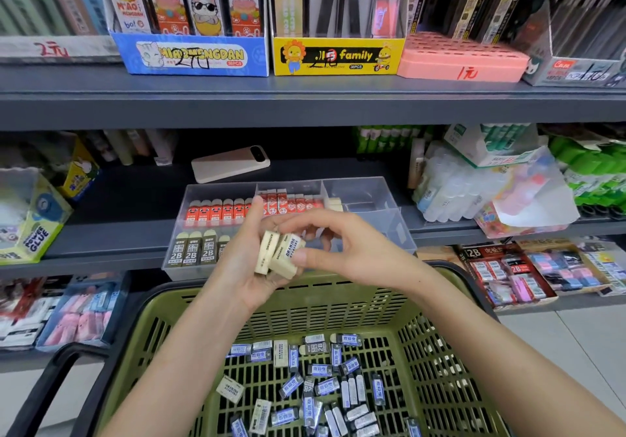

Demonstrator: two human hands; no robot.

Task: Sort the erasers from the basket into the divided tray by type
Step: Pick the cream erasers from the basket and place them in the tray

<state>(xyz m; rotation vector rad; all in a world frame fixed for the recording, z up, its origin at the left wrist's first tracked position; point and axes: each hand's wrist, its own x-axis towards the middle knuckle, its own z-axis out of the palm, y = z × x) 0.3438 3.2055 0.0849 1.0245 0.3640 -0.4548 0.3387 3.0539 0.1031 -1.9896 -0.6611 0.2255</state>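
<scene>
Starting at the left end of the clear plastic divided tray [362, 191] on the grey metal shelf [118, 233]: standing upright in the front left compartment, dark-sleeved erasers marked 2B [191, 250]; behind them, in the back left compartment, a row of red-sleeved erasers [216, 211].

Moving right: cradling a small stack of cream rectangular erasers [271, 253] in the left hand [244, 267], with palm turned up, thumb straight up along the stack's left side and fingers curled under and behind it. Held in front of the tray and above the far rim of the olive-green plastic mesh basket [372, 297].

Gripped from the other side by the right hand [349, 247], with thumb pressed on the white "DRAWING" sleeve of the rightmost eraser and the other fingers bent over the top of the stack. Pinched, then, between both hands, with fingertips on its upper edge.

Behind the hands, in the back middle compartment, red-and-white sleeved erasers [291, 201]. Just right of those, in the back right compartment, a few bare cream erasers [335, 203].

Down in the basket, scattered flat on the mesh floor, many blue-and-grey sleeved erasers [321, 379] and a few white-sleeved erasers [230, 389].
</scene>
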